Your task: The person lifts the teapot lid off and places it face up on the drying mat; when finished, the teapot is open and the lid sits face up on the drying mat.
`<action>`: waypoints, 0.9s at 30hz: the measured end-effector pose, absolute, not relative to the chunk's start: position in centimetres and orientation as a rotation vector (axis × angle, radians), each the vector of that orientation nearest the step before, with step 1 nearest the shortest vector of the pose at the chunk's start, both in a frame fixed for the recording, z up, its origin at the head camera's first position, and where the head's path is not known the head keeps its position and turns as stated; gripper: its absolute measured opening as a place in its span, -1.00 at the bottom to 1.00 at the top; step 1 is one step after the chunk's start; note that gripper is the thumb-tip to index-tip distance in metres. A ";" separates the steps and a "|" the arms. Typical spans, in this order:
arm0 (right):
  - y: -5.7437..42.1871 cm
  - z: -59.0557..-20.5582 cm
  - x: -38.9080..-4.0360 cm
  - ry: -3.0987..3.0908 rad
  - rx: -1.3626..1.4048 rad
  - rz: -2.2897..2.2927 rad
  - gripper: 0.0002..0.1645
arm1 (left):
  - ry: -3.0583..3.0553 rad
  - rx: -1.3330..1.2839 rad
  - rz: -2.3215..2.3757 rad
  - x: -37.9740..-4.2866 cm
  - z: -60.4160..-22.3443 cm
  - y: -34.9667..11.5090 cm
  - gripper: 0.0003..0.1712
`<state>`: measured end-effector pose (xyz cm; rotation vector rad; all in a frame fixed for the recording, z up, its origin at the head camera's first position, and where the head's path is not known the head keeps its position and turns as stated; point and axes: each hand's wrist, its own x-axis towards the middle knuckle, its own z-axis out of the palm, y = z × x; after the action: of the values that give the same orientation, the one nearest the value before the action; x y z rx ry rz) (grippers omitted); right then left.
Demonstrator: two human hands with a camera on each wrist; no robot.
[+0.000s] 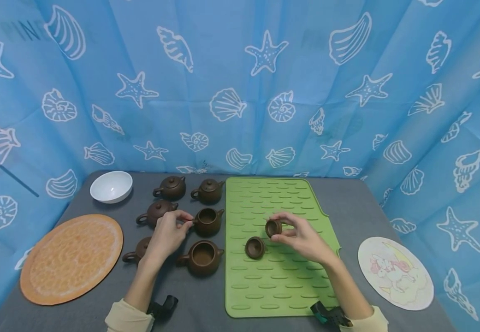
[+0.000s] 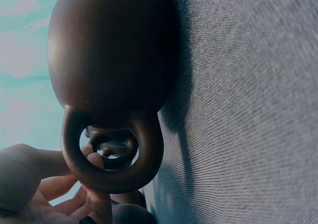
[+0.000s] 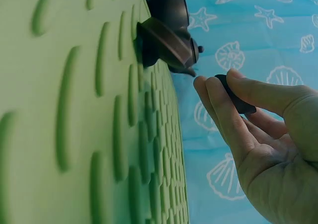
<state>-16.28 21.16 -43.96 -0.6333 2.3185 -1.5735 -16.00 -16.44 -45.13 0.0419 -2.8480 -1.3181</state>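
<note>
With thumb and fingertips, my left hand (image 1: 168,236) pinches the handle of a brown lidless teapot (image 1: 212,226), which stands on the grey cloth. In the left wrist view, a nearer brown pot (image 2: 114,45) and its looped handle partly cover the left fingers (image 2: 94,159). Over the green mat (image 1: 240,276), my right hand (image 1: 302,236) holds a small brown cup (image 1: 273,228) between thumb and fingers, its hollow turned toward the head camera. Seen edge-on, that cup (image 3: 237,95) looks dark in the right wrist view. A second small cup (image 1: 255,247) lies on the mat just left of it.
Another lidless teapot (image 1: 204,272) stands in front. Lidded teapots (image 1: 172,188) (image 1: 209,190) (image 1: 157,211) (image 1: 140,249) stand around the left hand. A white bowl (image 1: 111,186) and orange round placemat (image 1: 71,258) lie left, a pale oval placemat (image 1: 395,273) right. A blue curtain (image 1: 240,83) hangs behind.
</note>
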 end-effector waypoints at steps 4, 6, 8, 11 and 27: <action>22.0 -44.3 -15.9 2.332 -0.621 -1.544 -0.39 | -2.844 0.041 -1.329 -16.0 -45.2 -16.4 -0.84; 22.3 -44.5 -15.6 2.337 -0.608 -1.524 -0.38 | -2.841 0.037 -1.334 -16.0 -45.2 -16.5 -0.84; 22.7 -44.7 -15.3 2.336 -0.601 -1.498 -0.37 | -2.841 0.034 -1.331 -16.0 -45.3 -16.5 -0.84; 23.1 -45.0 -15.0 2.320 -0.582 -1.474 -0.34 | -2.841 0.035 -1.330 -15.9 -45.3 -16.5 -0.84; 23.5 -45.7 -15.0 2.221 -0.546 -1.414 -0.33 | -2.837 0.027 -1.379 -15.9 -45.1 -16.6 -0.83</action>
<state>-15.01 23.48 -45.70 -0.5460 2.2213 -1.4139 -15.92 -16.61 -45.13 0.0270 -2.8372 -1.3787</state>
